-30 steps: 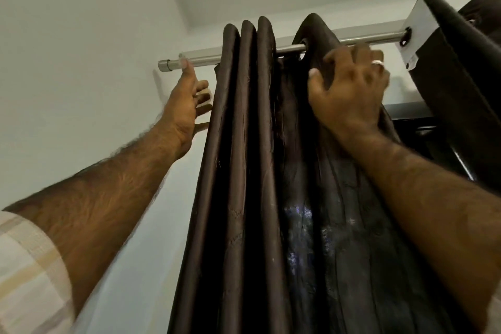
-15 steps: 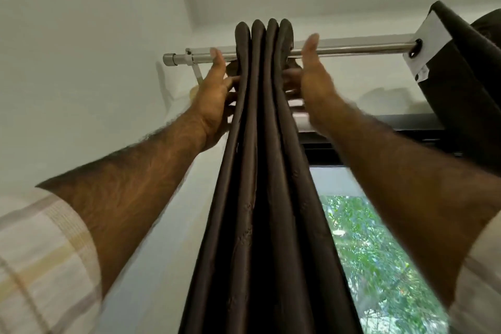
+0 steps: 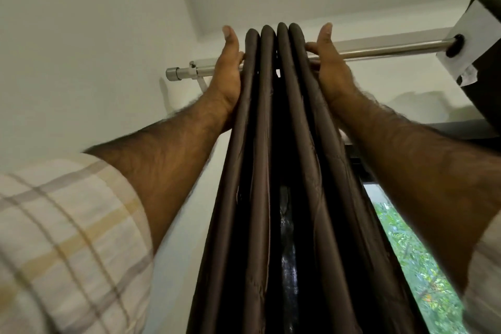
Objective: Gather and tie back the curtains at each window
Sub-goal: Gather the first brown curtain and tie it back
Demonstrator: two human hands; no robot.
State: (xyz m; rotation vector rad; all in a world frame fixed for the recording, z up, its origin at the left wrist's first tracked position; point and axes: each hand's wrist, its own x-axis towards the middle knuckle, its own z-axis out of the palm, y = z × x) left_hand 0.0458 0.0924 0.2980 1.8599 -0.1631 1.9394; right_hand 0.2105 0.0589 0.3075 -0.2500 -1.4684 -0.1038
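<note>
Curtain (image 3: 273, 160) hung bunched into four tight brown folds at the middle of our view, its top looped over the rod (image 3: 379, 49) toward twelve o'clock and its length falling to six o'clock. We had both arms raised to it. Our left hand (image 3: 226, 73) lay flat against the outer fold at about eleven o'clock, thumb pointing up past the rod, palm pressing the cloth; its grip looked released rather than clenched, though the fingers behind the fold were hidden. Our right hand (image 3: 332, 70) pressed the opposite side at about one o'clock, thumb up, with curled fingers touching the rod just beside the last fold; whether they closed round the rod or the cloth we could not tell. A second curtain (image 3: 485, 68) with a white backing sat on the rod at two o'clock, well apart from the bundle. Window (image 3: 414, 260) with green leaves showed at four o'clock. Checked sleeve (image 3: 65, 238) covered our left upper arm at eight o'clock.
</note>
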